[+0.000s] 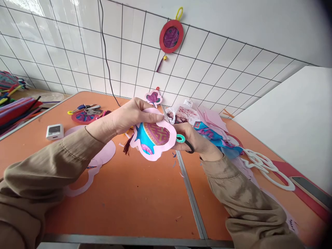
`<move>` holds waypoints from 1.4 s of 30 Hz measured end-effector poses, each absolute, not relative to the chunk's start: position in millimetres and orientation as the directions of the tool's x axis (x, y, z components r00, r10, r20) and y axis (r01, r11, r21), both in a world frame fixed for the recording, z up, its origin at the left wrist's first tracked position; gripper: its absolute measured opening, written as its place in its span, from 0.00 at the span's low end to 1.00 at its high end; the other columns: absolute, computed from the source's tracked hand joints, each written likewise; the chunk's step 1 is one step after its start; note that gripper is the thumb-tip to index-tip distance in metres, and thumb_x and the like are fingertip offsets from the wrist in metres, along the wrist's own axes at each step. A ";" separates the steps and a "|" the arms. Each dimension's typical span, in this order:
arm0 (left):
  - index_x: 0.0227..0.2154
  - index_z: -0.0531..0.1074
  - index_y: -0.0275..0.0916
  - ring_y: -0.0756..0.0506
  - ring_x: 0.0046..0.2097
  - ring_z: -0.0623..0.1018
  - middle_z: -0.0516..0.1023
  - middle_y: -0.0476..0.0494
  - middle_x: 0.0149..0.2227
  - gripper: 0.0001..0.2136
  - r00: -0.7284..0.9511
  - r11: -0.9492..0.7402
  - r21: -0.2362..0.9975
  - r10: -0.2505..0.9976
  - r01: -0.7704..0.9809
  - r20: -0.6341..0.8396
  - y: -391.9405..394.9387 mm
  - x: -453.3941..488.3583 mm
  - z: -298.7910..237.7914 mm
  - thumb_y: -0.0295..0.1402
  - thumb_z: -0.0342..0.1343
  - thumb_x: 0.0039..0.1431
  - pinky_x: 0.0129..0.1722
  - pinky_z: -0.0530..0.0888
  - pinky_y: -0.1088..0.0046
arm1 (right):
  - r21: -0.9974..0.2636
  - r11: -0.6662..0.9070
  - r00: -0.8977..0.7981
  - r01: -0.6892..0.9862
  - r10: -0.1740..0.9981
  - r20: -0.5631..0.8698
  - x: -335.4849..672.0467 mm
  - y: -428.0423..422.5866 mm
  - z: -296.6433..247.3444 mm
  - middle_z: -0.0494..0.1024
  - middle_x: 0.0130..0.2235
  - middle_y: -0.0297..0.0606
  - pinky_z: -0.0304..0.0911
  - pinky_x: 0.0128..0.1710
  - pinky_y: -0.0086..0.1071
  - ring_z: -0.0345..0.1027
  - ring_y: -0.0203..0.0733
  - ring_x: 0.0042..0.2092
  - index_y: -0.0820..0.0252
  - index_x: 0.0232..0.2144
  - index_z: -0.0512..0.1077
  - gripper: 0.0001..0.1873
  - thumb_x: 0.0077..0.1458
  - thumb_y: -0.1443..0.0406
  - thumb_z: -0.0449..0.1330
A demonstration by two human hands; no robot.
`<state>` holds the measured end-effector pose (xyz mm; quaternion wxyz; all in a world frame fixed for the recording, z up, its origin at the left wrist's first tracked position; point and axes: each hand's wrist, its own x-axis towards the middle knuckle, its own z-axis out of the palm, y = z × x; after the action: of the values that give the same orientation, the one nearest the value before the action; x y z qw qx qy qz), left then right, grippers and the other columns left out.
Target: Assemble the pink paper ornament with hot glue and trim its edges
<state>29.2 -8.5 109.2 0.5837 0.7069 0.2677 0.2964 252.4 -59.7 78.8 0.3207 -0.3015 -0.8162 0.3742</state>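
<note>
Above the middle of the table I hold a pink flower-shaped paper ornament (171, 135) with blue and purple patterned fabric in its centre. My left hand (132, 116) pinches its upper edge, thumb on the front face. At its right edge, my right hand (193, 138) is closed, its fingertips partly hidden behind the paper. A teal fuzzy loop (181, 138) sticks out on that side. By the right palm shows a curved black loop (191, 148); what it belongs to is hidden. A dark red tassel (127, 147) hangs at the ornament's left side.
On the left are pink paper cutouts (107, 152), a small white device (55, 131), keys (93, 110) and coloured fuzzy stems (18, 110). Blue fabric (210, 133), white cord (261, 162) and a phone (312, 190) lie right. A red round ornament (161, 36) hangs on the wall grid.
</note>
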 end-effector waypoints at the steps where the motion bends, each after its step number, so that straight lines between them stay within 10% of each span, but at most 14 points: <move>1: 0.26 0.82 0.32 0.46 0.26 0.80 0.83 0.40 0.27 0.09 0.692 -0.165 0.986 0.715 0.032 0.098 -7.5 28.9 108.8 0.34 0.67 0.53 0.25 0.76 0.73 | -0.795 0.541 -0.615 0.274 0.734 0.287 253.0 -59.6 78.4 0.75 0.29 0.35 0.67 0.33 0.33 0.66 0.39 0.33 0.59 0.27 0.77 0.12 0.49 0.58 0.73; 42: 0.23 0.80 0.34 0.51 0.19 0.75 0.78 0.45 0.20 0.09 0.632 -0.149 0.989 0.765 -0.009 0.121 -17.2 33.9 106.9 0.32 0.67 0.55 0.18 0.72 0.77 | -0.705 0.612 -0.522 0.359 0.757 0.392 261.0 -48.8 59.0 0.70 0.27 0.32 0.65 0.29 0.32 0.63 0.37 0.30 0.59 0.30 0.74 0.21 0.50 0.49 0.70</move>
<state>33.9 -17.2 106.9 0.5907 0.6835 0.2767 0.3276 261.0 -48.8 59.0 0.3530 -0.3380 -0.8254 0.2825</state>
